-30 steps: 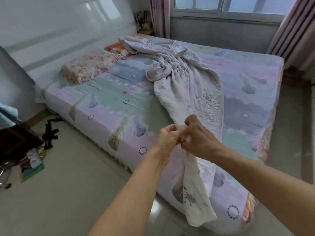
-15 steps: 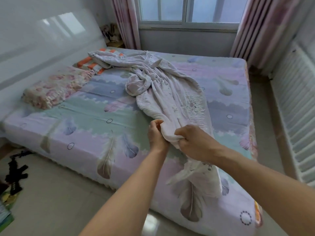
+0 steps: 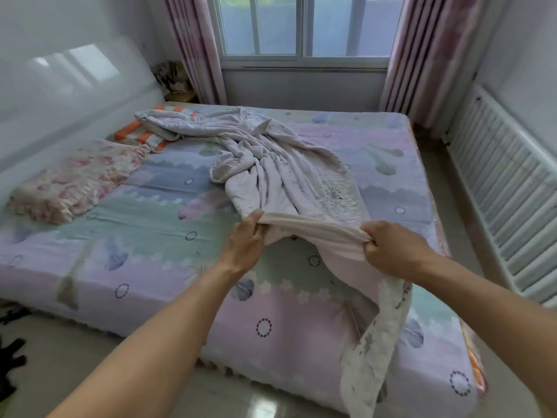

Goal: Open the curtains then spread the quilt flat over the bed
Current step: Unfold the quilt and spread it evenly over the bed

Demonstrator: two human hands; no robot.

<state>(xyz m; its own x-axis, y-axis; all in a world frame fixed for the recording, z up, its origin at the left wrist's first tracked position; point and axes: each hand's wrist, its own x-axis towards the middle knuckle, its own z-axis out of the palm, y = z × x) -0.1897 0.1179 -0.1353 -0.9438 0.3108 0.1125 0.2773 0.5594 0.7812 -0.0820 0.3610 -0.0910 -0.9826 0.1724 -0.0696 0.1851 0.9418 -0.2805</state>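
Fingers (image 3: 254, 223) of left hand (image 3: 245, 242) and right hand (image 3: 391, 248) are curled tight, each gripping the quilt (image 3: 286, 170) hem. Hands are well apart, with a taut band of fabric between them above the bed (image 3: 150, 224). Quilt is thin, off-white, stitched, crumpled in a twisted rope across the bed's middle, one corner hanging over the bed's near edge below right hand; curtains (image 3: 193, 46) stand drawn aside beyond the bed.

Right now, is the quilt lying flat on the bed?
No, the quilt lies bunched and twisted across the bed, with one edge gripped by the left hand and right hand.
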